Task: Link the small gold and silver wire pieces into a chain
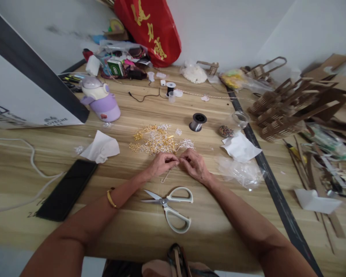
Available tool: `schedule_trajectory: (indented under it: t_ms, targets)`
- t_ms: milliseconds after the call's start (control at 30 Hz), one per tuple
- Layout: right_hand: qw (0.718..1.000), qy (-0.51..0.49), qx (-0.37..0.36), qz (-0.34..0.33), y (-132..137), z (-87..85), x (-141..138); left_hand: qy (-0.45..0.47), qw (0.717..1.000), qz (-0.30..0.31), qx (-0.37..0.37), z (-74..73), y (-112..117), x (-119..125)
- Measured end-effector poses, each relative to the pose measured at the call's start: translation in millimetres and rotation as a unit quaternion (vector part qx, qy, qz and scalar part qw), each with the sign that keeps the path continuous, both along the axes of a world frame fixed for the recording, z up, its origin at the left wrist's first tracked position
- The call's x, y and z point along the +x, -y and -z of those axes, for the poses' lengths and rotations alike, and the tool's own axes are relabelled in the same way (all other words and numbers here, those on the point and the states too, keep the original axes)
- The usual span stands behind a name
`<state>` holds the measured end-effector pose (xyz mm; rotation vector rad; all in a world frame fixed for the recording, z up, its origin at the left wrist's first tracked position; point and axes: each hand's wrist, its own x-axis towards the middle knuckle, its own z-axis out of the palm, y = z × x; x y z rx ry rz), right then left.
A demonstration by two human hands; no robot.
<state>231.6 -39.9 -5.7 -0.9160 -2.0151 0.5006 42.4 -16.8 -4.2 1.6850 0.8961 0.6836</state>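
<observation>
My left hand (162,164) and my right hand (194,165) meet fingertip to fingertip over the wooden table. My left fingers pinch a thin silver chain (166,176), whose curled end trails toward me. Pressed together, my right fingertips hold something too small to make out. Just beyond them lies a pile of gold and silver jewelry findings (160,141), with silver pins (187,144) at its right side. Opened scissors with pale handles (168,204) rest nearer to me, below both hands.
A wire spool (198,122), dark beads (225,131) and crumpled plastic (243,173) lie to the right. On the left are a purple bottle (103,102), white paper (100,148) and a black phone (67,189). Small woven baskets (282,109) stand far right.
</observation>
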Motion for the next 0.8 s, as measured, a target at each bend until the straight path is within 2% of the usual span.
schedule_trajectory:
  t_ms: [133,233,367,467,600,800]
  targets:
    - [1.000,0.000,-0.005,-0.006,-1,0.7,1,0.009,1.000,0.000,-0.014,-2.1,0,1]
    - [1.000,-0.004,-0.020,-0.003,-1,0.4,1,0.028,0.998,0.001,-0.057,-6.6,1,1]
    - [0.995,-0.060,-0.044,0.061,-1,1.2,1,0.053,0.992,-0.019,-0.115,-10.1,1,1]
    - [0.992,-0.087,-0.023,0.094,0,4.1,2,0.059,0.990,-0.030,-0.128,-9.4,0,1]
    - [0.997,-0.048,0.026,0.054,0,6.9,3,0.061,0.991,-0.032,-0.116,-8.3,-1,1]
    - [0.999,0.016,0.023,-0.026,-3,2.1,3,0.058,0.993,-0.027,-0.097,-6.0,-3,0]
